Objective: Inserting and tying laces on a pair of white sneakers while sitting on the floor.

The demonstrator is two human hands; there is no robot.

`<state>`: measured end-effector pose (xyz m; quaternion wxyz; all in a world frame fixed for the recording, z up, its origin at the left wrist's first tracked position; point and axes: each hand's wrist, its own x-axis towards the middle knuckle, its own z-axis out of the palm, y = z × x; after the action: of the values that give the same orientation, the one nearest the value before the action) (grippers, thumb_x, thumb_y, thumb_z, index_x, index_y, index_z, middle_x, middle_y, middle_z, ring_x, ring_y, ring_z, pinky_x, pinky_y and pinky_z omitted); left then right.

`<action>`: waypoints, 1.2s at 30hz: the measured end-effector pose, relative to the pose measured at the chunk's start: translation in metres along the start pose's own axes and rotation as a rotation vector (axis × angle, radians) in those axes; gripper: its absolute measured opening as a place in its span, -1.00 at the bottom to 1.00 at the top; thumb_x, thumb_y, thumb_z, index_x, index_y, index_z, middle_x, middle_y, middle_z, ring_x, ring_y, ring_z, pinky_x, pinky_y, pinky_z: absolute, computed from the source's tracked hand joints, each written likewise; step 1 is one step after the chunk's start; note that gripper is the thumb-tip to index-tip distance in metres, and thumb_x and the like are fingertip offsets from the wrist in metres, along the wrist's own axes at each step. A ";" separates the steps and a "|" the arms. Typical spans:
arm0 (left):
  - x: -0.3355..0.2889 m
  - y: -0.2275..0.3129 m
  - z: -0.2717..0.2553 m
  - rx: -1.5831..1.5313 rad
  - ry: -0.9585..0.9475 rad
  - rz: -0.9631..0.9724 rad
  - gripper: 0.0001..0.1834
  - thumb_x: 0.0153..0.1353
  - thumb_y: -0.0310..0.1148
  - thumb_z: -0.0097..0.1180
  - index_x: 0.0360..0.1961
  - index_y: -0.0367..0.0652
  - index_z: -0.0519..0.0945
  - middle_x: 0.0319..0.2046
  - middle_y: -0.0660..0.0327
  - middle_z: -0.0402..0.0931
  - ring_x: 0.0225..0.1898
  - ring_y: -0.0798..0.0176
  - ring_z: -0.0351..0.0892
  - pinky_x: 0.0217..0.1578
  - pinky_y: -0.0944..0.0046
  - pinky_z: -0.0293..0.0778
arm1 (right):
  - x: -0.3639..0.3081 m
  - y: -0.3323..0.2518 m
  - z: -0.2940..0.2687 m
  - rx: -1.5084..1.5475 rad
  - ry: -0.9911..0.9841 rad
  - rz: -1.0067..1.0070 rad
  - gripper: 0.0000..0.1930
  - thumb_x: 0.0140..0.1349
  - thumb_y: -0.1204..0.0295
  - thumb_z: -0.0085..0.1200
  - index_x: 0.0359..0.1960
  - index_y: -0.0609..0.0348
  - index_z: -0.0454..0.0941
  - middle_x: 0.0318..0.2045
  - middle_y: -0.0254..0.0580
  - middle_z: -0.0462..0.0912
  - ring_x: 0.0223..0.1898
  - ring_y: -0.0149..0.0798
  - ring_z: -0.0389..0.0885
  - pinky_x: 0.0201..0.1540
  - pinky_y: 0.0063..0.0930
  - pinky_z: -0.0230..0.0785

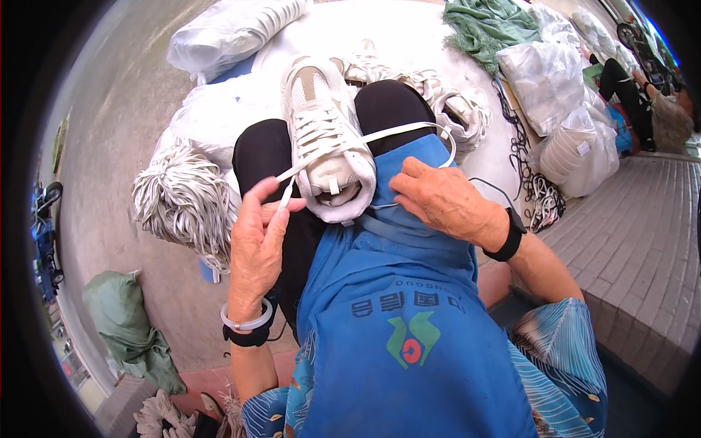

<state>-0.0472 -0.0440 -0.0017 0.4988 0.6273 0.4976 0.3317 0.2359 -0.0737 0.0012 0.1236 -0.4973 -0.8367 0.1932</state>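
Note:
A white and beige sneaker [310, 91] rests across my lap between my black-clad knees, its toe pointing away and its opening toward me. White laces [398, 132] criss-cross its tongue. On the shoe's left, my left hand [257, 244] pinches one lace end between thumb and fingers, close to the top eyelets. To the right, my right hand [445, 203] is closed with its fingers curled over the blue apron [409, 292]. The other lace runs from the shoe in a loop into this hand; the fingertips are partly hidden.
A thick bundle of white laces [182, 193] hangs at the left. Several more sneakers [464, 109] lie on the white surface beyond my knees. Bagged goods [544, 77] and dark cords [517, 139] are at the right, near another person [631, 91]. A green sack [120, 310] stands lower left.

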 end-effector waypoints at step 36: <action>0.049 -0.003 0.005 -0.109 0.054 -0.273 -0.66 0.31 -0.17 0.07 -0.17 -0.27 0.59 -0.38 0.25 0.60 -0.50 0.46 0.56 -0.60 0.50 0.48 | 0.027 0.007 0.001 0.175 0.148 0.124 -0.93 0.16 0.51 0.04 -0.35 0.24 0.47 -0.43 0.00 0.53 -0.37 0.09 0.54 -0.32 -0.12 0.38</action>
<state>-0.0295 0.0013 -0.0102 0.5591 0.5168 0.5726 0.3041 0.2280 -0.0468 -0.0027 0.2160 -0.5481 -0.7730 0.2354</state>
